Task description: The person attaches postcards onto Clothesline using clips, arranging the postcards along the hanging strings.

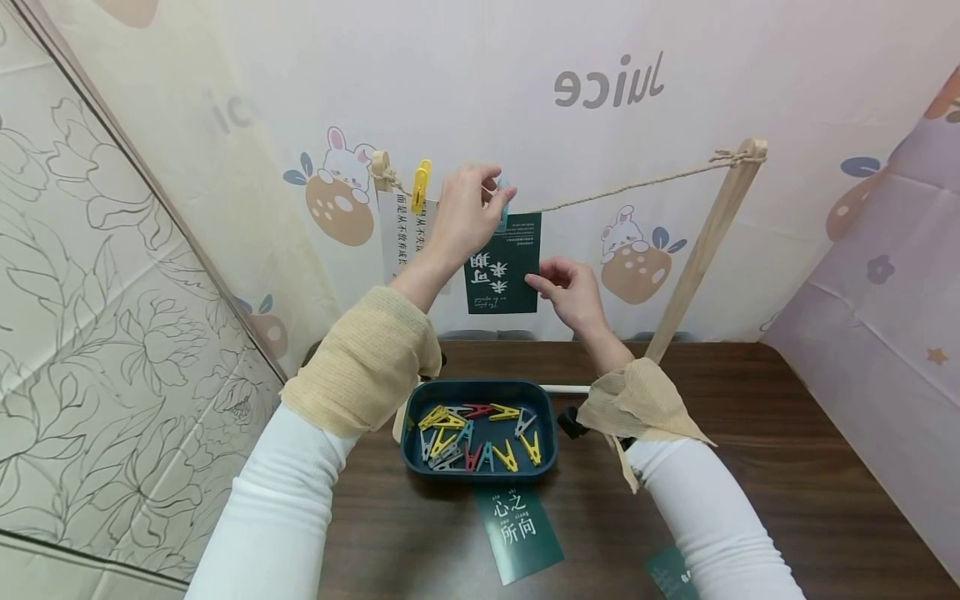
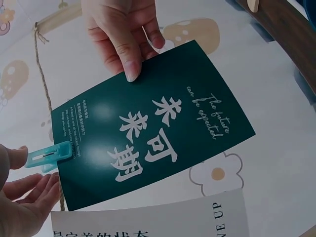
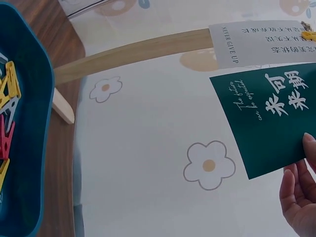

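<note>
A dark green card (image 1: 517,242) with white lettering hangs at a twine line (image 1: 622,190). My left hand (image 1: 467,208) pinches a light blue clothespin (image 2: 49,154) between thumb and fingers, and its jaws overlap the card's top edge beside the twine. Lower down, my right hand (image 1: 573,293) holds the card's right edge between thumb and fingers. To the left, a white card (image 3: 232,47) with black print hangs from the same line under a yellow clothespin (image 1: 421,185). My left forearm covers part of that white card in the head view.
A dark blue tray (image 1: 480,477) of several coloured clothespins stands on the brown table (image 1: 757,467) below my hands. Nearer me lie a green card (image 1: 521,542) and another green card (image 1: 670,573), partly behind my right sleeve. A slanted wooden post (image 1: 705,250) bears the line's right end.
</note>
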{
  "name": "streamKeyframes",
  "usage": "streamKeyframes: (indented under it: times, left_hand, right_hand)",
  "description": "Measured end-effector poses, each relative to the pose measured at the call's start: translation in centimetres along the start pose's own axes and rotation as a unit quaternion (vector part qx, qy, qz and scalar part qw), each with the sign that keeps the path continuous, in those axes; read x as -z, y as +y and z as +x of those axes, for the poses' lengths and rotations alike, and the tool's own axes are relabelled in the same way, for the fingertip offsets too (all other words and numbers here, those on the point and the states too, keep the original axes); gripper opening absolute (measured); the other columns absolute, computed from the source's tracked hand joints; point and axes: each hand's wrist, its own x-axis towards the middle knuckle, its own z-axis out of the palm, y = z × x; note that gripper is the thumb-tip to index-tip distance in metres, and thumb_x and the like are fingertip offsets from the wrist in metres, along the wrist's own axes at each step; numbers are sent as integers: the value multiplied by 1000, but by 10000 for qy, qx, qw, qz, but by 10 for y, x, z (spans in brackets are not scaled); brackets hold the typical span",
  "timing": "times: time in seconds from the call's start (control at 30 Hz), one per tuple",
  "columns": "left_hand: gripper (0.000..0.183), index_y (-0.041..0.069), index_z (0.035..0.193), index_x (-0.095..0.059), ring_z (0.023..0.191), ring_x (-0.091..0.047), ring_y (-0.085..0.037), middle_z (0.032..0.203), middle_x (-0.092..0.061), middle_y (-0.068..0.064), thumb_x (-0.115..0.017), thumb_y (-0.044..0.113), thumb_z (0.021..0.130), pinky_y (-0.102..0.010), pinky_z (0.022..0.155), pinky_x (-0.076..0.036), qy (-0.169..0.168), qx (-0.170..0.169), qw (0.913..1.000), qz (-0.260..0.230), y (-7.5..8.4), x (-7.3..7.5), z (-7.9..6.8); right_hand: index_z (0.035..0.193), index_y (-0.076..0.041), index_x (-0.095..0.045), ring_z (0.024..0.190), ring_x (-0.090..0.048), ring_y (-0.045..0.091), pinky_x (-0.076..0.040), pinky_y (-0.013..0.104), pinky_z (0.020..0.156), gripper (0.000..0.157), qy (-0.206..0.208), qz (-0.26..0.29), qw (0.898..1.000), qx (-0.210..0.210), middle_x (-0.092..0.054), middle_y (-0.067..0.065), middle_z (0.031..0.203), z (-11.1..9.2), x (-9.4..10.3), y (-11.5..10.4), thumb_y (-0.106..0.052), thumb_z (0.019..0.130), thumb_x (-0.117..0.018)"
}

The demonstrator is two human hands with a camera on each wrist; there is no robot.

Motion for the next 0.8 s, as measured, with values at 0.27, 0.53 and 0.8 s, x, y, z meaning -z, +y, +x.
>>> streamKeyframes:
  times: [0.27, 0.53, 0.8]
  left_hand:
    - [37, 1, 120, -51, 95, -52, -15, 106, -54, -10, -57, 19, 87, -18, 82, -41, 710, -269, 9946, -706, 0, -1, -4]
    - [32, -2, 115, -54, 91, -54, -15, 100, -56, -11, -56, 15, 87, -20, 79, -44, 1275, -665, 9819, -1232, -1, 1, -12]
    - [30, -1, 114, -55, 91, -55, -14, 100, -56, -11, -56, 14, 87, -18, 76, -45, 1289, -603, 9759, -1654, -3, 2, -25]
  right_hand:
    - [107, 0, -61, 81, -53, 21, -45, 17, 63, 29, -46, 3, 10000, 80, -60, 16, 98, -9, 5, -3, -18, 84, -61]
    - [111, 8, -55, 85, -53, 32, -42, 12, 62, 28, -10, 105, 9997, 218, -57, 24, 105, -28, 10, -24, -6, 87, -55]
    - [108, 9, -56, 87, -53, 32, -42, 13, 65, 27, 115, 33, 9991, 395, -57, 24, 103, -38, 15, -13, -7, 87, -56]
